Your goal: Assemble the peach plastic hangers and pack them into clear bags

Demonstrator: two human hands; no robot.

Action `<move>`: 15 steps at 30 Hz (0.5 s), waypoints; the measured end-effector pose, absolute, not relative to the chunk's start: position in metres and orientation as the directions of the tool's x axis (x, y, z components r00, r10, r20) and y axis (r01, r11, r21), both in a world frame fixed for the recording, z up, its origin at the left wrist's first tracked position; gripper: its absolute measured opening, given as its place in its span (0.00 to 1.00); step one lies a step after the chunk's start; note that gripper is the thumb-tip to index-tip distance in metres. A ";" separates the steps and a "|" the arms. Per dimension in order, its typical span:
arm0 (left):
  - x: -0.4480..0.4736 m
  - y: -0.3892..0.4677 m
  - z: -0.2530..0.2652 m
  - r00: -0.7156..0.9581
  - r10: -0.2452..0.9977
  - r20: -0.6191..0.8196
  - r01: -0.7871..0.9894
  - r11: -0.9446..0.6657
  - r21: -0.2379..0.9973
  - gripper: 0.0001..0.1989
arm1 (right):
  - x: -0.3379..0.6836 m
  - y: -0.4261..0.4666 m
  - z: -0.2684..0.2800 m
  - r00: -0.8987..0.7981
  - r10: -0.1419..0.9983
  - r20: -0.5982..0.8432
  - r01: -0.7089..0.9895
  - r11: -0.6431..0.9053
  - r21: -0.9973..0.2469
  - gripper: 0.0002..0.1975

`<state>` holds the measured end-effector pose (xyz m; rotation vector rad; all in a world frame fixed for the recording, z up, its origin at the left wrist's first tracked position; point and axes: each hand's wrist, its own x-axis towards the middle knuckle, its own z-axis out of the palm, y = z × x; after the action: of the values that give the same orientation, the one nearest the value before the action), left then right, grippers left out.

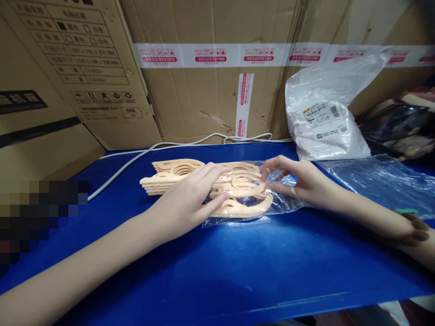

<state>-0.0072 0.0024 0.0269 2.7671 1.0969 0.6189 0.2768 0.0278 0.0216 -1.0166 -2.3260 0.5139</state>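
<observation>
A stack of cream plastic hangers [159,184] lies on the blue table, its left end bare. Its right part is inside a clear plastic bag [288,203]. My left hand [190,194] lies across the middle of the stack, fingers over the top and thumb on the near side, gripping it at the bag's mouth. At the right end of the stack, my right hand [292,176] has its fingers curled on the bag's film. The left hand hides part of the hangers.
The blue table [220,271] runs up to large cardboard boxes [204,99]. A white cable [132,158] lies along the back. To the back right stand a white labelled parcel bag [326,131] and, beside it, a flat sheet of clear plastic [390,179].
</observation>
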 end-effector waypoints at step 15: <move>0.054 0.003 0.017 0.816 0.541 0.202 0.513 -0.840 0.175 0.27 | 0.314 0.071 0.005 -0.244 0.948 0.206 0.708 0.319 -0.630 0.30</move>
<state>0.0537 0.0028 0.0172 2.8861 0.8408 0.3725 0.3136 0.0712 0.0049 -1.4557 -2.0329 0.5602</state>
